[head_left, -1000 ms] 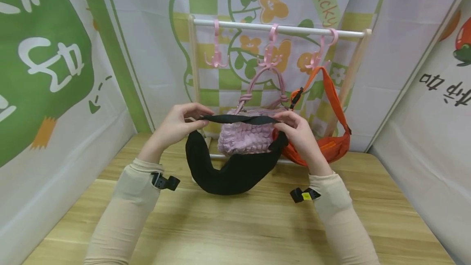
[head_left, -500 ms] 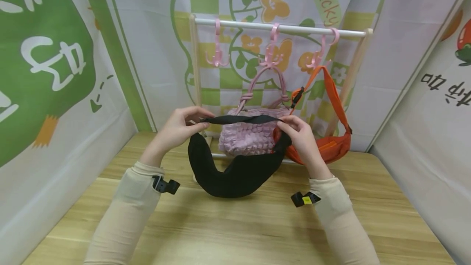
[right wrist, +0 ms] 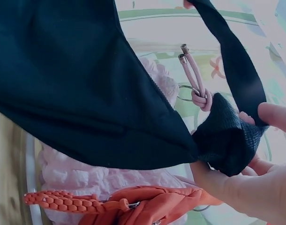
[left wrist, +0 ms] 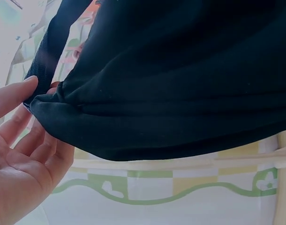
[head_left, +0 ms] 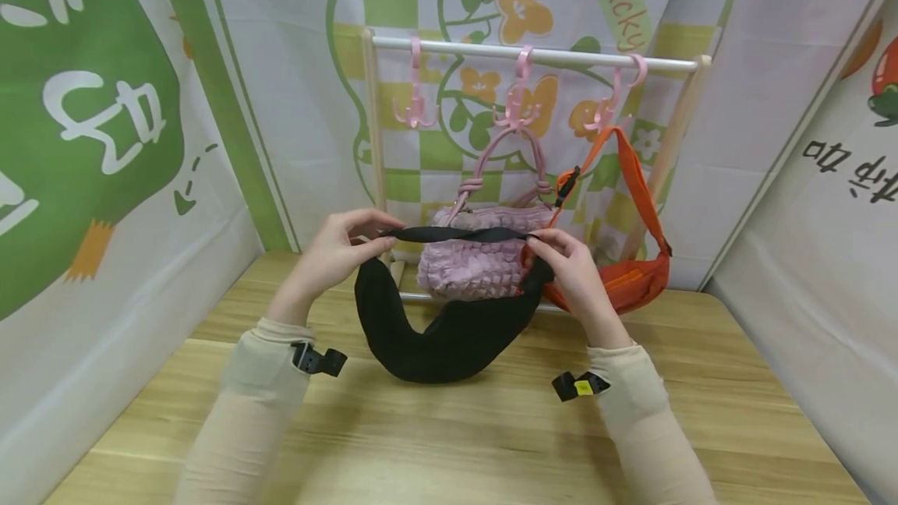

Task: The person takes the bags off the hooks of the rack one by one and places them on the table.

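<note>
A black crescent-shaped shoulder bag (head_left: 442, 345) hangs by its strap (head_left: 456, 234) between my two hands, in front of the rack. The left hand (head_left: 347, 248) pinches the strap's left end between thumb and fingers. At the other end, the right hand (head_left: 570, 259) pinches the strap where it meets the bag. In the left wrist view, the thumb presses the strap (left wrist: 51, 51) close to the bag's gathered corner (left wrist: 54, 105). The right wrist view has the bunched webbing (right wrist: 225, 136) lying across the right hand's fingers. The bag sags below in a curve.
Behind it stands a rack with a metal rail (head_left: 456, 47) and pink hooks (head_left: 415, 104). A pink ruffled handbag (head_left: 470, 267) hangs from the middle hook, an orange bag (head_left: 638, 283) from the right one. The wooden table (head_left: 449, 443) lies below, with printed walls around.
Both hands have lowered slightly with the black bag. The right hand has slid a little outward to the right along the strap, and the strap hangs a bit lower across the pink handbag.
</note>
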`<state>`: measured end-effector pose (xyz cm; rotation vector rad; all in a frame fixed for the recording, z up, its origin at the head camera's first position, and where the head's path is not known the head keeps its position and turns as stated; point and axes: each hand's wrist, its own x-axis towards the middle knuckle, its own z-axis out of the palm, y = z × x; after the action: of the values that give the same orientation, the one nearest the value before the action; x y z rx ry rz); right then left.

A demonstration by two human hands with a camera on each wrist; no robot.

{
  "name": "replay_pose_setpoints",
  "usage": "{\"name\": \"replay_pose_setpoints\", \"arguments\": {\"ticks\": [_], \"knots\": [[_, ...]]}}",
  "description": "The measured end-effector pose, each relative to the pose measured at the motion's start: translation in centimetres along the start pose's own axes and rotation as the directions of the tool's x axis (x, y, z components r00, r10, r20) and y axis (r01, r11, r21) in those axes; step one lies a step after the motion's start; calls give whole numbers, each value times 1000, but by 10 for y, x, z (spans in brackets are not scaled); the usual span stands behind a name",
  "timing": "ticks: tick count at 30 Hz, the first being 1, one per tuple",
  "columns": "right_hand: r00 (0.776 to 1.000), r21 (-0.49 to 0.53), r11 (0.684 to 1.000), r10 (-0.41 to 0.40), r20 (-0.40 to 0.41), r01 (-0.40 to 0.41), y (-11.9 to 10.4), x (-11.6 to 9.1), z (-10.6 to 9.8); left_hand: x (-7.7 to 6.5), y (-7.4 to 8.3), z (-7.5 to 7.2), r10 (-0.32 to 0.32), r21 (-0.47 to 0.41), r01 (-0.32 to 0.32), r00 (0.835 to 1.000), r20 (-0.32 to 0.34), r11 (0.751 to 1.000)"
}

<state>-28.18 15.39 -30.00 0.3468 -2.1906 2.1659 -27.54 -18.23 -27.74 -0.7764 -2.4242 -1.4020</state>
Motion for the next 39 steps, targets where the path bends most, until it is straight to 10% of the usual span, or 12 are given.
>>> {"name": "replay_pose_setpoints", "arguments": {"ticks": [19,39], "knots": [[1000,155,988,-8,25,4,3,-2,-9,-4,-11,-2,-37,-8,37,999,-11,999],[995,21,995,98,-30,-97,14,-4,-15,-13,-16,-6,-73,34,72,997,3,997]]}}
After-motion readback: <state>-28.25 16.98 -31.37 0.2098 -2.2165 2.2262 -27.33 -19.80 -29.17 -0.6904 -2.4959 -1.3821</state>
